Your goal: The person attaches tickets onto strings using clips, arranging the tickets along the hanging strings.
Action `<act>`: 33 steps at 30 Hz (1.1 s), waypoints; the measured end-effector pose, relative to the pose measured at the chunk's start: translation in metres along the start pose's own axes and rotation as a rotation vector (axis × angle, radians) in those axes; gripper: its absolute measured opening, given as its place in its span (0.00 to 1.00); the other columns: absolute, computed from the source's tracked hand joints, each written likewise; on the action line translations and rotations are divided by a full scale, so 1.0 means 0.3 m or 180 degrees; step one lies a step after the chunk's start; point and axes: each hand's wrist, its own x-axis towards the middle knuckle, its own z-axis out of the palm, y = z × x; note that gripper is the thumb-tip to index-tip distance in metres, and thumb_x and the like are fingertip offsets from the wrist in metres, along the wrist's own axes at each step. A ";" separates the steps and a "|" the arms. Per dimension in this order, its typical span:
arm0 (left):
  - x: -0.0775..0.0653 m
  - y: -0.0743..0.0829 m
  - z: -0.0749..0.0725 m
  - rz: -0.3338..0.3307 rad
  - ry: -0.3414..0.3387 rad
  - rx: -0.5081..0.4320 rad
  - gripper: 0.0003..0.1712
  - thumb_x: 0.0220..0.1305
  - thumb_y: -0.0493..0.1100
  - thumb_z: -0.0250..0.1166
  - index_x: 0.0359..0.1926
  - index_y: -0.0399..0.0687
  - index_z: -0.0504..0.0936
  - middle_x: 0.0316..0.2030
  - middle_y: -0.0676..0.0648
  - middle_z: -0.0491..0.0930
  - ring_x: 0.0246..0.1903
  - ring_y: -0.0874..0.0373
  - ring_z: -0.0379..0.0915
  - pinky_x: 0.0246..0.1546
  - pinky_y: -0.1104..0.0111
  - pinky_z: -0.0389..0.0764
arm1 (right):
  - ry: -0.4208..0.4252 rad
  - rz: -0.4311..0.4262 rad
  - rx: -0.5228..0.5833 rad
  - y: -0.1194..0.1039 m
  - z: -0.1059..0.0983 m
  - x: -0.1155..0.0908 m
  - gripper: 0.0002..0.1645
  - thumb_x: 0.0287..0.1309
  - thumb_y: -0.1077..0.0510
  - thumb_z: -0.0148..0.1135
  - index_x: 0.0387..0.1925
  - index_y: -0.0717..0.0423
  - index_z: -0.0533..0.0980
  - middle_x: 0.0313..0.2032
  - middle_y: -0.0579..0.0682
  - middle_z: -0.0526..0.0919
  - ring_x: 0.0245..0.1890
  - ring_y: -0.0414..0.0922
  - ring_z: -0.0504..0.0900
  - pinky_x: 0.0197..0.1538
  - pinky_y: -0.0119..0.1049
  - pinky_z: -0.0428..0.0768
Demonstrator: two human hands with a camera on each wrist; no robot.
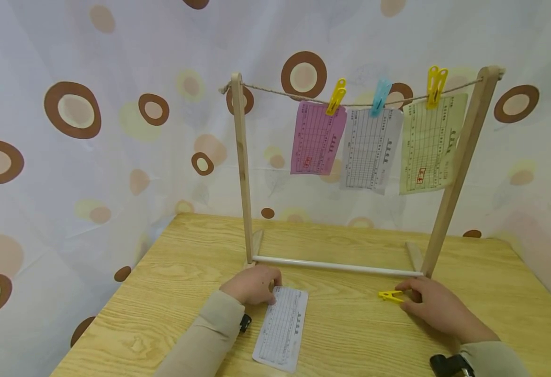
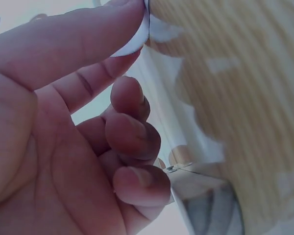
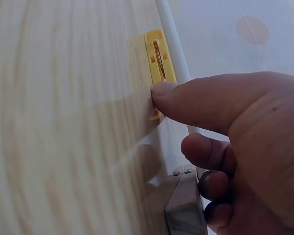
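My left hand (image 1: 255,284) pinches the top edge of a white printed slip (image 1: 282,330) between thumb and index finger; the slip's lower part lies along the table. In the left wrist view only a small piece of the white paper (image 2: 132,46) shows by the thumb, and the other fingers (image 2: 132,132) are loosely curled. At the right, my right hand (image 1: 437,306) pinches a yellow clothespin (image 1: 390,296) by its handle end, low over the table. The right wrist view shows the thumb (image 3: 186,98) pressed on the clothespin (image 3: 159,54).
A wooden frame (image 1: 243,173) with a white bottom rod (image 1: 336,265) stands behind both hands. From its rope (image 1: 275,92) hang a pink slip (image 1: 317,139), a white slip (image 1: 371,152) and a yellow-green slip (image 1: 430,146), held by yellow and blue clothespins (image 1: 380,98). A patterned curtain backs the table.
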 end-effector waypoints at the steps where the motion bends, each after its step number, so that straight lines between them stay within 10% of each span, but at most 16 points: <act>1: -0.001 0.001 0.000 -0.0007 -0.0011 0.0014 0.15 0.58 0.41 0.76 0.46 0.54 0.83 0.32 0.58 0.78 0.30 0.61 0.72 0.34 0.67 0.74 | -0.0004 -0.0008 -0.0004 -0.001 0.000 0.000 0.19 0.61 0.52 0.71 0.52 0.51 0.81 0.29 0.43 0.67 0.28 0.40 0.65 0.33 0.38 0.63; 16: 0.011 0.006 0.005 0.0192 0.0081 0.0386 0.08 0.67 0.40 0.66 0.29 0.53 0.80 0.25 0.56 0.74 0.24 0.62 0.67 0.31 0.67 0.70 | 0.0014 -0.0025 -0.0027 -0.007 -0.001 -0.001 0.15 0.60 0.56 0.71 0.49 0.51 0.81 0.27 0.43 0.66 0.26 0.38 0.63 0.32 0.37 0.63; 33: 0.010 0.002 -0.010 0.0074 0.0224 0.0313 0.09 0.72 0.48 0.62 0.34 0.55 0.84 0.27 0.59 0.76 0.26 0.62 0.70 0.33 0.66 0.73 | 0.0105 0.0068 0.0281 -0.010 0.000 -0.010 0.17 0.61 0.57 0.69 0.51 0.56 0.80 0.27 0.44 0.68 0.25 0.39 0.65 0.30 0.35 0.64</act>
